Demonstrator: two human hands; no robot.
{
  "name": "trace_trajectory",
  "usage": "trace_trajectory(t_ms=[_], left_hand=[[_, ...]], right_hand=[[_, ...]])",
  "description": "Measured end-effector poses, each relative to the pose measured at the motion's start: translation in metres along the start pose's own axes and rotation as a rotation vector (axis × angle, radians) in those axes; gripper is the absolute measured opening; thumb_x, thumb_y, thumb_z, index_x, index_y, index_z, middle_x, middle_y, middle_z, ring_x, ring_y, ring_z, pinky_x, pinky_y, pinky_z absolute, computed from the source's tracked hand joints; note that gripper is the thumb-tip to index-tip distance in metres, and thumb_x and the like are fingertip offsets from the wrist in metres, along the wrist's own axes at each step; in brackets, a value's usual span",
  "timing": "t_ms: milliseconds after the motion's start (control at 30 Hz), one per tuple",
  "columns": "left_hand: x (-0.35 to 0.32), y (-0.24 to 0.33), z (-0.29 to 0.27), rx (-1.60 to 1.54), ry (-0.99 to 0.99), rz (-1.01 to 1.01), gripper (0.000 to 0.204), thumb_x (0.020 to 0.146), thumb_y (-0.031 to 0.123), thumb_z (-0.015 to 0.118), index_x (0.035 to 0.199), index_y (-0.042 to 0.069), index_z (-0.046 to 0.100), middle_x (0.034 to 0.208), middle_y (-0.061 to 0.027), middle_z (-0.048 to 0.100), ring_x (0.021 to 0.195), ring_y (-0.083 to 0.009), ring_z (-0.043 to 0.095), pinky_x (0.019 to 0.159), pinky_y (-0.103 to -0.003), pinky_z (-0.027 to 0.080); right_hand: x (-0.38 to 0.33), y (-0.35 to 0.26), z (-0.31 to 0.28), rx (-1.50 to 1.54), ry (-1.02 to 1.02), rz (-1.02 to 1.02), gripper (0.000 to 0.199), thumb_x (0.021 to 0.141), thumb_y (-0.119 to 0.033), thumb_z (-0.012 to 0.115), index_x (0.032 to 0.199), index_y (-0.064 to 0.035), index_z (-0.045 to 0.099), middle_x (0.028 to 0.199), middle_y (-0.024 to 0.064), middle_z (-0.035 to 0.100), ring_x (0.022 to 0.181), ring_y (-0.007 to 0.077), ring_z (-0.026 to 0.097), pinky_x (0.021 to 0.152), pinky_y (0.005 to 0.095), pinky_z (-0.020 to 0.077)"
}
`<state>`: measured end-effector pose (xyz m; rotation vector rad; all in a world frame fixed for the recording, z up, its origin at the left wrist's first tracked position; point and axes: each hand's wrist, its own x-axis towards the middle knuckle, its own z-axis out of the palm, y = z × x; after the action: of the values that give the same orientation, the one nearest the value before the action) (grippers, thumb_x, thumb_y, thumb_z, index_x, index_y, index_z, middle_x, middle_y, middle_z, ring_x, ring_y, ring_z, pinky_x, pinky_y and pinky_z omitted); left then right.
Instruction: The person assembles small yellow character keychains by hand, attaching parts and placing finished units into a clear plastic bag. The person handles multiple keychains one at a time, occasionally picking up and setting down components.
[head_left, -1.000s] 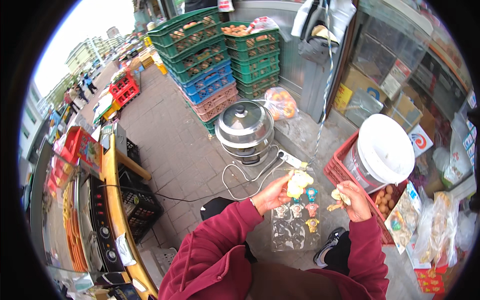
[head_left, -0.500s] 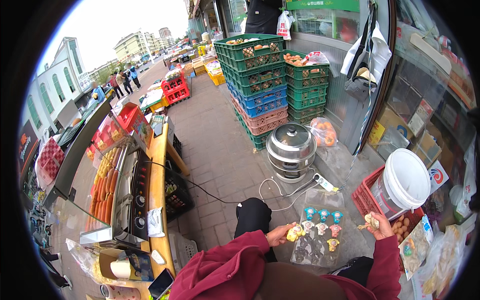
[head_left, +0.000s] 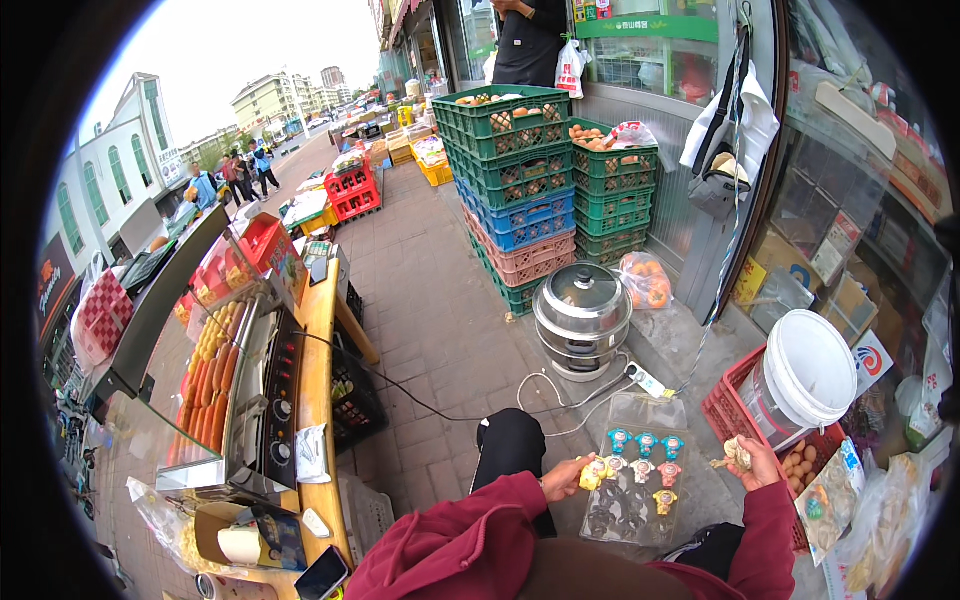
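Ground: grey brick pavement (head_left: 440,300) outside a shopfront.
Clear tray (head_left: 640,470): on the pavement, just before the steel steamer (head_left: 582,318).
Left hand (head_left: 562,478): closed on a yellow figure (head_left: 592,473) at the tray's edge.
Right hand (head_left: 752,462): curled around a pale piece (head_left: 738,453), right of the tray.

The person wears a dark red hooded sweatshirt with long sleeves and black trousers.

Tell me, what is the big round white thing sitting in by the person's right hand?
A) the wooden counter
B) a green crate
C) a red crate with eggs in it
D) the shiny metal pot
C: the white bucket stands in a red crate, with brown eggs showing below it, just beyond the right hand.
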<state>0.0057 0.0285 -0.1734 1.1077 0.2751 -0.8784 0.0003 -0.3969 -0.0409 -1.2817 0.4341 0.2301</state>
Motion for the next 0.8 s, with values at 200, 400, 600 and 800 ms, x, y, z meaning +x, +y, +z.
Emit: trace_trajectory(t_ms=[200,400,600,800], left_hand=[[0.000,0.001,0.002,-0.006,0.015,-0.013,0.043,0.103,0.056,0.054,0.102,0.015,0.067,0.072,0.0089,0.057,0.047,-0.0030,0.022,0.044,-0.024,0.010],[0.000,0.002,0.005,0.013,-0.011,-0.014,0.044,0.103,0.057,0.053,0.101,0.015,0.066,0.069,0.0092,0.053,0.047,-0.0031,0.021,0.043,-0.024,0.010],[-0.002,0.003,0.008,0.022,0.008,-0.002,0.044,0.103,0.057,0.052,0.100,0.015,0.066,0.068,0.0096,0.052,0.047,-0.0030,0.020,0.043,-0.024,0.010],[-0.002,0.003,0.007,0.033,0.011,-0.019,0.045,0.103,0.057,0.051,0.101,0.016,0.067,0.071,0.0089,0.056,0.047,-0.0027,0.020,0.044,-0.024,0.009]], right_hand=[[-0.002,-0.003,0.008,-0.015,0.006,-0.009,0.022,0.098,-0.024,0.065,0.111,-0.0064,0.066,0.094,0.0069,0.072,0.077,0.0196,0.070,0.058,0.0308,0.0570],[-0.005,-0.004,0.012,-0.016,0.008,-0.010,0.022,0.097,-0.023,0.066,0.112,-0.0057,0.066,0.093,0.0071,0.072,0.076,0.0191,0.071,0.057,0.0300,0.0572],[-0.009,-0.005,0.014,-0.029,-0.011,-0.019,0.023,0.097,-0.023,0.066,0.113,-0.0057,0.066,0.092,0.0068,0.072,0.076,0.0179,0.070,0.057,0.0295,0.0573],[-0.010,-0.006,0.015,-0.047,-0.002,-0.013,0.022,0.097,-0.023,0.066,0.111,-0.0062,0.066,0.092,0.0059,0.072,0.076,0.0174,0.070,0.056,0.0295,0.0573]])
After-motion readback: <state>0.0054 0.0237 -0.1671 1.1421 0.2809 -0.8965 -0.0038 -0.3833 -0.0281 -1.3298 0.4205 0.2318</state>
